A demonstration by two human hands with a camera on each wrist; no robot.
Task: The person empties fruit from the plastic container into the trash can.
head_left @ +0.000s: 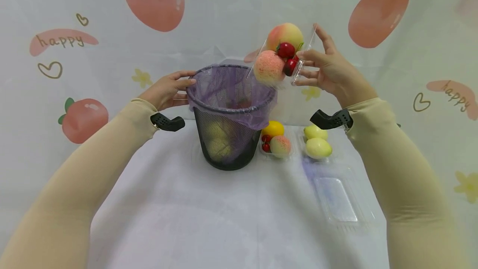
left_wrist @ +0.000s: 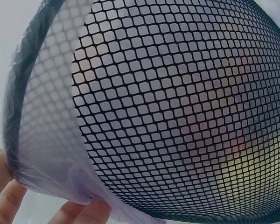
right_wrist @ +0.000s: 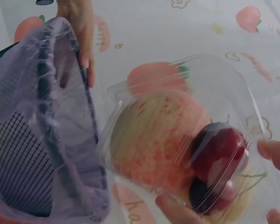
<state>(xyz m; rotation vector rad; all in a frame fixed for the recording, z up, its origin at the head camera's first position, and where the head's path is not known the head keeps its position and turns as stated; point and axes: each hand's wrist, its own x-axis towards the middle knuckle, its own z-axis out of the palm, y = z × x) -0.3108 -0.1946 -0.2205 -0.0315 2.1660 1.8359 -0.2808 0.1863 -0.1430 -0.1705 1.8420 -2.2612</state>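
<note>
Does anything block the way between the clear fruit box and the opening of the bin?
Nothing visible does. The clear fruit box, in the right hand, is near the open bin; the purple liner is folded outward, and the left hand is opposite the box.

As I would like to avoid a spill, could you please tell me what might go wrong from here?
Held tilted in the right fingers, the clear plastic container might, if unlidded, let its peaches and cherries roll out beside the mesh wastebasket rather than in it. The purple liner, folded over the rim, could slip inward if snagged. If the left fingers push the rim too hard, the wastebasket may tip.
</note>
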